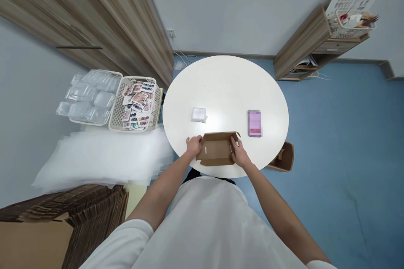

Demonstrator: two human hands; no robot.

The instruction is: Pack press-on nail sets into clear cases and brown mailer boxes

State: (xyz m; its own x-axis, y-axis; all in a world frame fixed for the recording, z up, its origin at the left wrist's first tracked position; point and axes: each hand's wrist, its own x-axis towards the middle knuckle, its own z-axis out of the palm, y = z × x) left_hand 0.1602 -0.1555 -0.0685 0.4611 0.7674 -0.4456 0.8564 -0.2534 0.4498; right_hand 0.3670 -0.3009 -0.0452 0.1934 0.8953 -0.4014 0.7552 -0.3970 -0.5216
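Note:
A brown cardboard box (217, 149), partly folded with its sides raised, lies at the near edge of the round white table (227, 80). My left hand (193, 146) grips its left end. At the right end, my right hand (240, 152) holds the side wall, with fingers reaching inside. Two pale slots show in the box floor, and no contents are visible in it. Just beyond the box sits a small clear plastic-wrapped packet (198, 114). To the right is a phone (254, 123) with a blurred pinkish screen.
Left of the table stand a basket of carded nail sets (116, 111) and a basket of clear plastic cases (91, 96). White foam sheets (104, 155) and stacked flat cardboard (94, 218) lie nearer. An open carton (286, 159) is on the floor at right.

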